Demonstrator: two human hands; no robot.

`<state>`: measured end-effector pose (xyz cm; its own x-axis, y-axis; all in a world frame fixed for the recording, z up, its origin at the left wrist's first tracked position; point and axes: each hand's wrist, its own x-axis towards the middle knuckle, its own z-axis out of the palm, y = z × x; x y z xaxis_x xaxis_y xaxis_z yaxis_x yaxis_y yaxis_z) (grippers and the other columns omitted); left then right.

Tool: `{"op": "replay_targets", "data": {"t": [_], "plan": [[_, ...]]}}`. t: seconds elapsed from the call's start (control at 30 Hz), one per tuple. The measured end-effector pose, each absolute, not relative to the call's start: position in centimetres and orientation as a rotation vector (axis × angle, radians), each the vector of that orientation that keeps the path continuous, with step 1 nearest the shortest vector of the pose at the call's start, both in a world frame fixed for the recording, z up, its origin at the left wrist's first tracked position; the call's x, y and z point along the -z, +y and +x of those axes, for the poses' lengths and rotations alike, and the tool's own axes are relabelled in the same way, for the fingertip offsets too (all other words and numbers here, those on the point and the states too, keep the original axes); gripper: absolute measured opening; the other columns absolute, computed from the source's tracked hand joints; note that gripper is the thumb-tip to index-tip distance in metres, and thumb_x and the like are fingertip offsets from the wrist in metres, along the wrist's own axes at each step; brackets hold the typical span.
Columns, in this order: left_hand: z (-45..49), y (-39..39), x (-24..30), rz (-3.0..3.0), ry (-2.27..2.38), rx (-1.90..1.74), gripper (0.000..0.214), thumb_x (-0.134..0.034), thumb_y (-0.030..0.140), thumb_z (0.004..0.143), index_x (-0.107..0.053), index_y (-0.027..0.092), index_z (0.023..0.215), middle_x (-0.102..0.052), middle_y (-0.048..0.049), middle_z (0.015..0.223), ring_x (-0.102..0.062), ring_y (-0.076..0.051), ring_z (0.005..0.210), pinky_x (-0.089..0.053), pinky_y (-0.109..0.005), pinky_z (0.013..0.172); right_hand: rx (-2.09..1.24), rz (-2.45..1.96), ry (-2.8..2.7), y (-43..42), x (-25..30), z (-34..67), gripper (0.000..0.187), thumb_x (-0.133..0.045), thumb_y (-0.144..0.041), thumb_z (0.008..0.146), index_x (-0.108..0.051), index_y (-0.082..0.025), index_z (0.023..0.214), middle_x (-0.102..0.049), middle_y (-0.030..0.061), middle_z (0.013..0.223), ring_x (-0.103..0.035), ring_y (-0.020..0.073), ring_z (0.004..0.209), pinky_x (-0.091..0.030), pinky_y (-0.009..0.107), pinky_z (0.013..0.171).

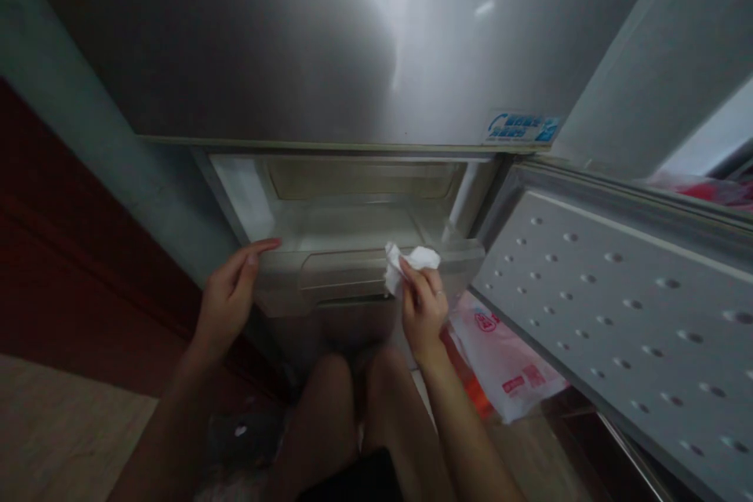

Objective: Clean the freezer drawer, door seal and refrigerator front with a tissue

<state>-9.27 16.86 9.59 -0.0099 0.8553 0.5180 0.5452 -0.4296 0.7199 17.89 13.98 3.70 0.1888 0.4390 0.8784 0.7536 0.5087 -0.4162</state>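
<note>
A thin, pale finger ring (438,292) is worn on the right hand (424,310); bare forearms (464,423) and knees (329,373) are shown, with angular black material (361,480) seen over the thighs (405,439).

drawer (344,271) ahead of my knees (385,376), my left hand (229,294) at its left end, tissue (422,256) in my right hand (423,314) by its front, door (612,306) off right, bag (500,361) below, probably on the floor (541,447)

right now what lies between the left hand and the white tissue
The translucent drawer's front lies between the left hand and the white tissue, as the head view shows.
</note>
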Motion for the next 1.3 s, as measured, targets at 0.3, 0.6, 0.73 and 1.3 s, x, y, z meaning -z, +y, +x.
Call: {"op": "replay_targets", "data": {"t": [0.3,0.6,0.73,1.3], "plan": [[-11.4,18.1,-11.5,1.984,1.269,-1.248,0.048,-0.029,0.046,0.096,-0.067,0.016,0.101,-0.07,-0.0108,0.113,-0.06,-0.023,0.112,-0.037,-0.04,0.107,0.406,-0.905,-2.027,14.7,-4.8,7.9,0.028,-0.044,-0.017,0.096,-0.065,-0.02,0.113,-0.062,0.0055,0.081,-0.054,0.0172,0.077,-0.044,0.029,0.067],[-11.5,18.2,-13.3,2.099,1.299,-1.058,0.047,-0.03,0.042,0.093,-0.069,0.017,0.094,-0.074,-0.0081,0.102,-0.065,-0.022,0.103,-0.045,-0.035,0.098,0.457,-0.94,-2.279,14.5,-5.7,2.7,0.015,-0.047,-0.021,0.095,-0.061,-0.02,0.101,-0.061,0.004,0.085,-0.056,0.0174,0.08,-0.045,0.029,0.068],[-11.5,18.0,-13.3,2.144,1.341,-1.033,0.049,-0.029,0.041,0.093,-0.071,0.016,0.097,-0.074,-0.0078,0.105,-0.066,-0.021,0.104,-0.046,-0.035,0.098,0.447,-0.965,-2.344,14.5,-3.8,1.6,0.012,-0.05,-0.019,0.094,-0.061,-0.019,0.096,-0.062,0.0039,0.085,-0.057,0.0185,0.081,-0.046,0.03,0.066],[-11.5,18.1,-12.6,2.281,1.364,-1.034,0.05,-0.027,0.04,0.094,-0.069,0.014,0.101,-0.073,-0.008,0.104,-0.066,-0.021,0.102,-0.048,-0.032,0.092,0.454,-0.851,-2.315,15.1,-4.7,2.7,0.016,-0.05,-0.016,0.093,-0.064,-0.016,0.1,-0.062,0.008,0.097,-0.055,0.019,0.086,-0.043,0.031,0.066]]}}
